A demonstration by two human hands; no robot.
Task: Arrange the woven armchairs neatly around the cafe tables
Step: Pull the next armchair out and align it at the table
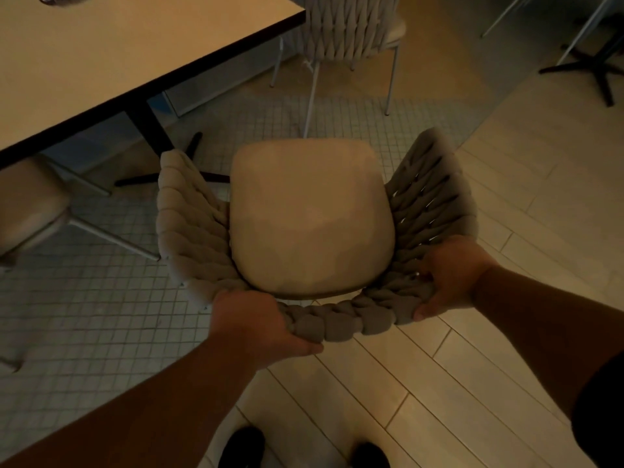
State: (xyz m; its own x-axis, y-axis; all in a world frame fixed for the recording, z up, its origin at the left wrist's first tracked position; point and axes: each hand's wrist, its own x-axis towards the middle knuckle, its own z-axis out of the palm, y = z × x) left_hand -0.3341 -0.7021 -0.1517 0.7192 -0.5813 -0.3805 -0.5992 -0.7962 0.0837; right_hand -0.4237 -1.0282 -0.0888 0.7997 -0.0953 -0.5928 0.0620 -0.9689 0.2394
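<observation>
2 hands grip the woven armchair (337,231) by its braided back rim: left hand (260,327) and right hand (450,273), fingers curled around the weave. Armchair stands on tiled floor (101,315), beside the cafe table (101,55).

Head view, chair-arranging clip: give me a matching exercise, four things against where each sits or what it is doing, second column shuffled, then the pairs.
Things:
1. left hand
2. right hand
3. seat cushion
4. table

Places or states:
A. upper left of the picture, on a dark pedestal
B. gripping the woven backrest at its left end
C. lying inside the held armchair, between its woven arms
D. gripping the woven backrest at its right end

Pairs: 1-B, 2-D, 3-C, 4-A
</observation>
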